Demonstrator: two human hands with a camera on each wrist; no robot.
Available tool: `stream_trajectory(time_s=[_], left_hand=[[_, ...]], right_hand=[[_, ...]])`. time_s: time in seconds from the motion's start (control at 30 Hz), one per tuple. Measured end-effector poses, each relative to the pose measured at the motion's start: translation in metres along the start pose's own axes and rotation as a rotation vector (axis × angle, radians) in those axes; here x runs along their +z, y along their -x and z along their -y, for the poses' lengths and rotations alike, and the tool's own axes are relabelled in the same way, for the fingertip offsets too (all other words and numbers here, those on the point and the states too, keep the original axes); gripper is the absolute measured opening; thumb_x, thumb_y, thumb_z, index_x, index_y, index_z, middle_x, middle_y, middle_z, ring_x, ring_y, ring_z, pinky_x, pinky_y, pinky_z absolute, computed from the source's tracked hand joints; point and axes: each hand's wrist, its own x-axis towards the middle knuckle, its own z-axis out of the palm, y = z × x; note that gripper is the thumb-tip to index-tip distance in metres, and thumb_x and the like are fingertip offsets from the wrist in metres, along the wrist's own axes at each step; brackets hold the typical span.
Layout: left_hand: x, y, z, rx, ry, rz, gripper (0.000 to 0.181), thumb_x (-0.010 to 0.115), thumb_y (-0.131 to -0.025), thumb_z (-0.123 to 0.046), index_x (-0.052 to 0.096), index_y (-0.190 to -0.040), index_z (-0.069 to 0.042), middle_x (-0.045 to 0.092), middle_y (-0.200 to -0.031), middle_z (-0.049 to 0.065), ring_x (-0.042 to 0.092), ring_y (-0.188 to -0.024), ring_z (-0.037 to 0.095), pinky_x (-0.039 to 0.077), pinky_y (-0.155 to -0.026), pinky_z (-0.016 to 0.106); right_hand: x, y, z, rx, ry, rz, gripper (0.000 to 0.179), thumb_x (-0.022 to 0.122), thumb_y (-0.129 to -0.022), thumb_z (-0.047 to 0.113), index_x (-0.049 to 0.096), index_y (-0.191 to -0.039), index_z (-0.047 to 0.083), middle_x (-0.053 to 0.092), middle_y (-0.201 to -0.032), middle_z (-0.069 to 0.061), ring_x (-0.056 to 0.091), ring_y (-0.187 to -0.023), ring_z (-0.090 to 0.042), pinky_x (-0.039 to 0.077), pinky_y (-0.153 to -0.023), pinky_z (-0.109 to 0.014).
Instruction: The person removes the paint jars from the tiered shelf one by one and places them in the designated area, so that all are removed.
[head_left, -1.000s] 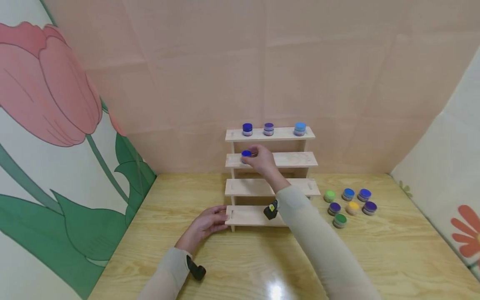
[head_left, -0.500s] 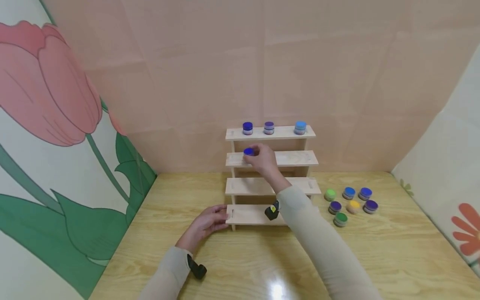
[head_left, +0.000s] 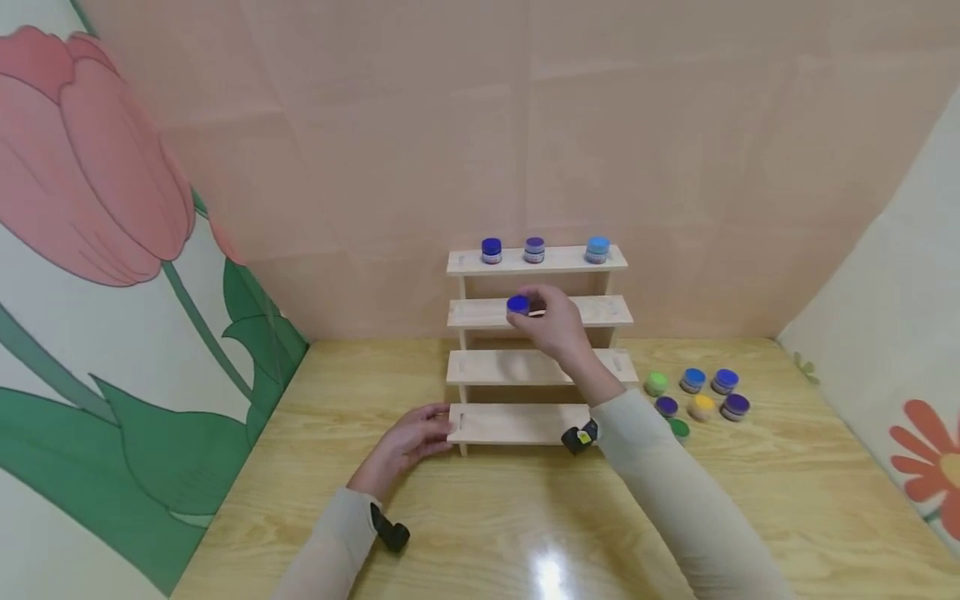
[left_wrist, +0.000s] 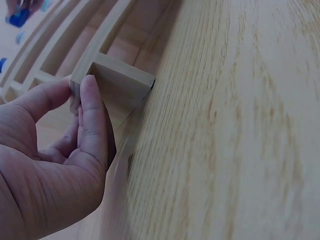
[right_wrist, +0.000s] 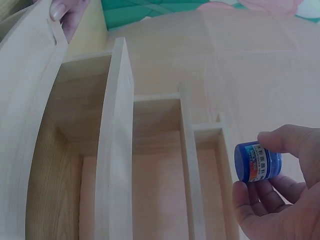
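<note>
My right hand (head_left: pixel 557 323) pinches a small blue paint jar (head_left: pixel 517 306) between thumb and fingers, in front of the second tier from the top of a pale wooden step shelf (head_left: pixel 517 367). In the right wrist view the paint jar (right_wrist: pixel 257 161) lies tilted on its side to the camera, its printed label showing. At the shelf's lower left corner, my left hand (head_left: pixel 411 437) grips the end of the bottom board. The left wrist view shows that board's end (left_wrist: pixel 75 92) between the thumb and fingers of the left hand (left_wrist: pixel 60 165).
On the top tier stand a dark blue jar (head_left: pixel 491 251), a purple jar (head_left: pixel 534 250) and a light blue jar (head_left: pixel 597 250). Several more jars, among them a yellow one (head_left: pixel 702 407) and a light green one (head_left: pixel 656 383), stand on the table (head_left: pixel 787 500) right of the shelf.
My right hand has carried the blue paint jar rightward along the second tier. The left hand keeps its grip on the bottom board.
</note>
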Motion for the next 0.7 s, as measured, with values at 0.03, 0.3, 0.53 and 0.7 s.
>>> stream_trajectory(time_s=[0.03, 0.3, 0.53, 0.7], left_hand=[[0.0, 0.0, 0.0, 0.004, -0.005, -0.001, 0.062, 0.066, -0.094, -0.001, 0.04, -0.151, 0.003, 0.063, -0.122, 0.017, 0.067, -0.09, 0.018, 0.059, -0.074, 0.029], [0.0, 0.002, -0.002, 0.026, -0.002, 0.007, 0.061, 0.064, -0.094, 0.003, 0.038, -0.149, 0.007, 0.061, -0.121, 0.015, 0.067, -0.089, 0.018, 0.059, -0.076, 0.029], [-0.002, 0.004, 0.0, 0.016, 0.002, -0.003, 0.059, 0.064, -0.094, 0.003, 0.04, -0.148, 0.008, 0.062, -0.121, 0.016, 0.067, -0.089, 0.018, 0.059, -0.075, 0.029], [-0.003, 0.007, 0.0, 0.009, -0.005, 0.004, 0.06, 0.065, -0.094, 0.002, 0.039, -0.148, 0.007, 0.062, -0.121, 0.015, 0.068, -0.089, 0.017, 0.059, -0.075, 0.029]], right_hand=[[-0.003, 0.002, -0.001, 0.002, 0.002, -0.002, 0.043, 0.076, -0.092, 0.023, 0.062, -0.129, 0.007, 0.061, -0.126, -0.013, 0.059, -0.115, -0.032, 0.055, -0.095, -0.045], [-0.024, 0.017, -0.012, 0.002, 0.007, -0.027, 0.045, 0.076, -0.091, 0.024, 0.062, -0.13, 0.007, 0.061, -0.127, -0.015, 0.06, -0.116, -0.033, 0.055, -0.095, -0.046], [-0.039, 0.026, -0.033, 0.014, -0.032, -0.024, 0.047, 0.075, -0.093, 0.02, 0.059, -0.133, 0.002, 0.06, -0.128, -0.02, 0.059, -0.118, -0.037, 0.053, -0.1, -0.049], [-0.049, 0.032, -0.046, 0.003, -0.057, -0.034, 0.047, 0.074, -0.094, 0.016, 0.058, -0.134, -0.002, 0.059, -0.129, -0.024, 0.058, -0.118, -0.039, 0.05, -0.102, -0.051]])
